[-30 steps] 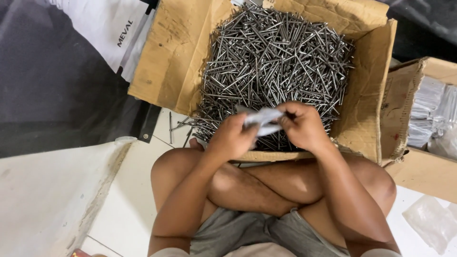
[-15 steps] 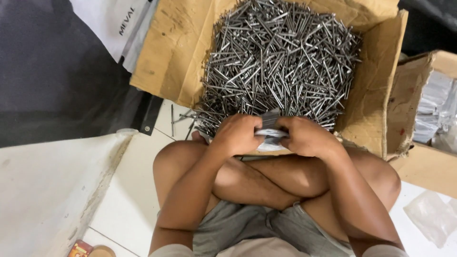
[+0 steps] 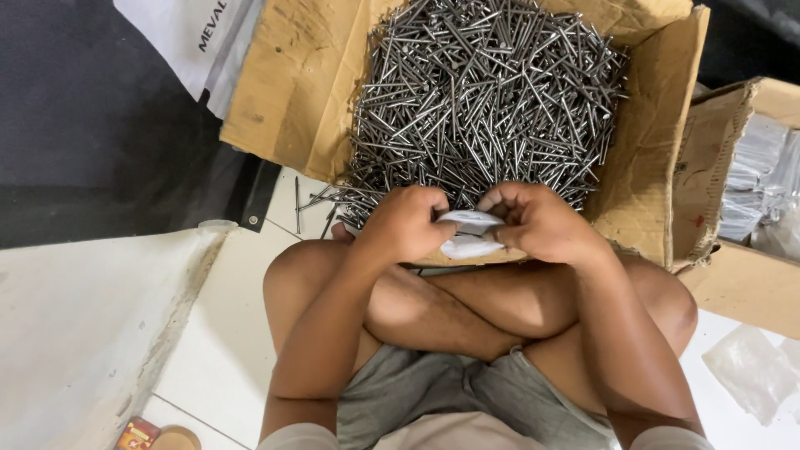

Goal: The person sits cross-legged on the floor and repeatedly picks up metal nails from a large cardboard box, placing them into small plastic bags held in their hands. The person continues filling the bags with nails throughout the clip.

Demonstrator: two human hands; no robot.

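Your left hand (image 3: 406, 223) and right hand (image 3: 533, 221) both pinch small clear bag (image 3: 468, 233), fingers closed on its ends. Bag sits between hands, at near edge of box (image 3: 292, 92), above your crossed legs. Bag's long axis runs left-right, roughly level. Box holds nails (image 3: 483, 92) in jumbled heap. Few loose nails lie on floor (image 3: 225, 350) by box's left corner.

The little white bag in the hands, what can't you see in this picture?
- Small white bag, head view: mostly covered by the left hand and right hand; contents unseen.
- Nail box: top edge cuts it off; depth of the nails hidden.
- Second cardboard box: cut off at right; clear packets inside too blurry.
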